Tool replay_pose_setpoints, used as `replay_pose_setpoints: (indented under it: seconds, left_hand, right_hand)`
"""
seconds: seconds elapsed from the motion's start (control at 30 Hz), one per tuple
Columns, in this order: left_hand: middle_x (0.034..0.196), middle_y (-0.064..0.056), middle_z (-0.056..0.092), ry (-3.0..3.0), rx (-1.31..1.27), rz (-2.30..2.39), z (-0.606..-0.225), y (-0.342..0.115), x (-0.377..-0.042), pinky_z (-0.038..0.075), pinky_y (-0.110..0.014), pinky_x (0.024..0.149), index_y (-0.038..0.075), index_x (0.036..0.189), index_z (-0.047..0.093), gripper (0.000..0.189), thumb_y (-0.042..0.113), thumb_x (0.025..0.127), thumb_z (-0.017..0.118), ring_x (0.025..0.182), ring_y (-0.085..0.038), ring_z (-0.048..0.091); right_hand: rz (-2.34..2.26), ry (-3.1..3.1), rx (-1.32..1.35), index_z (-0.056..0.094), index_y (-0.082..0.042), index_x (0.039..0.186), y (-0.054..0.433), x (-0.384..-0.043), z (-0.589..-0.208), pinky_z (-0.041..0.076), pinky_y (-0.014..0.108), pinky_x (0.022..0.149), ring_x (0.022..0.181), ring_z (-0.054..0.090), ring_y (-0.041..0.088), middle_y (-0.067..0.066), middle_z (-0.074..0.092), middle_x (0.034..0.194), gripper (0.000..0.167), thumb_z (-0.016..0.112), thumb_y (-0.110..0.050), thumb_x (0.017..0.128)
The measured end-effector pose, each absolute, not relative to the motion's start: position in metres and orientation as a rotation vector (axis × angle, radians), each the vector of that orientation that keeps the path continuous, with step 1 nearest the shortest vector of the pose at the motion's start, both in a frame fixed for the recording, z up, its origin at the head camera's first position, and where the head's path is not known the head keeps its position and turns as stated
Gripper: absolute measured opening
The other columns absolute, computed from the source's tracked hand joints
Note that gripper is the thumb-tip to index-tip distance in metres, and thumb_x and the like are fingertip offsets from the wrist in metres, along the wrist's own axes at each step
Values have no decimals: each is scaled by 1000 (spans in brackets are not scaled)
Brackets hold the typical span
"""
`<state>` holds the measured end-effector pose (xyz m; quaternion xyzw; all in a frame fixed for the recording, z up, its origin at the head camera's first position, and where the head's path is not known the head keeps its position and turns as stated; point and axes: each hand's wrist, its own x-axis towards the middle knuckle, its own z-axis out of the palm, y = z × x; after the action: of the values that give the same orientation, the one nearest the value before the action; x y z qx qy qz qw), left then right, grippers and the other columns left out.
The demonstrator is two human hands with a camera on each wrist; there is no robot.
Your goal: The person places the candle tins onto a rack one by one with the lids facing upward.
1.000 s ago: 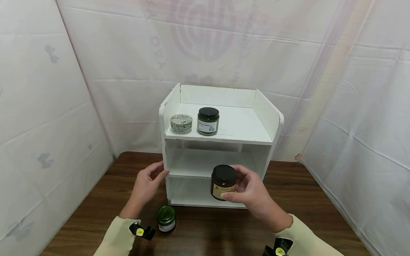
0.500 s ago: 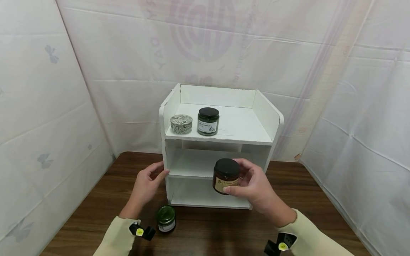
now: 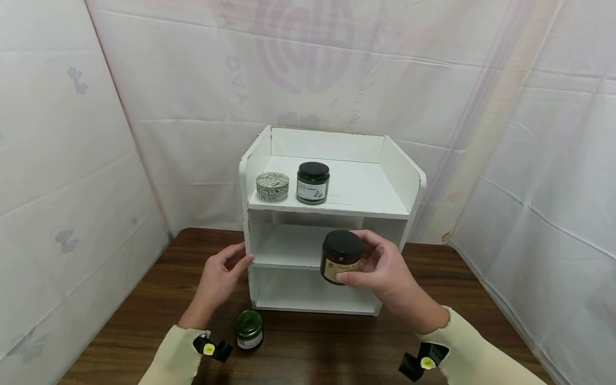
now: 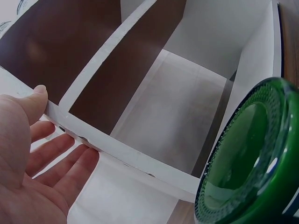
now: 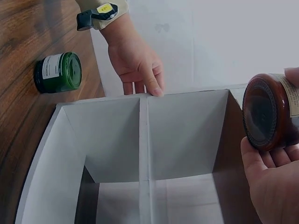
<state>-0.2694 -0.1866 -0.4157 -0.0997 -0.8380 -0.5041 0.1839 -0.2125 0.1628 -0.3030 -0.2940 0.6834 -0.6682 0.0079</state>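
Observation:
In my right hand [image 3: 385,270] is an amber candle jar [image 3: 340,262] with a black lid and tan label, held upright before the middle shelf. Its glass base [image 5: 261,112] shows in the right wrist view. My left hand [image 3: 218,280] holds the left side panel of a white shelf unit [image 3: 315,310], thumb at the front edge and fingers [image 4: 77,177] along the outside. Near my left wrist a green candle jar [image 3: 249,327] stands upside down on the table, its glass bottom up.
On the top shelf, a green candle jar with black lid [image 3: 313,184] stands right of a round patterned tin [image 3: 272,187]. The shelf unit's side panels and middle board [image 5: 144,163] bound its compartments. White cloth [image 3: 202,133] hangs behind the wooden table [image 3: 159,299].
My right hand has raised the amber candle jar and shifted it slightly right, from in front of the lower compartment to the middle one. The left hand keeps its place.

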Motion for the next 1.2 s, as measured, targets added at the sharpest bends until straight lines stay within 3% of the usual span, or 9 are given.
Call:
replay_pose_setpoints:
  seconds: [1.2]
  left_hand:
    - [129, -16, 71, -2366, -282, -1402, -415, -186, -269, 50, -13, 85, 7, 138, 64, 44, 32, 102, 65, 115, -29, 68]
  right_hand:
    - [-2013, 2320, -897, 53, -2, 139, 176, -230, -273, 56, 25, 94, 110, 68, 14, 2, 66, 124, 65, 82, 3, 81]
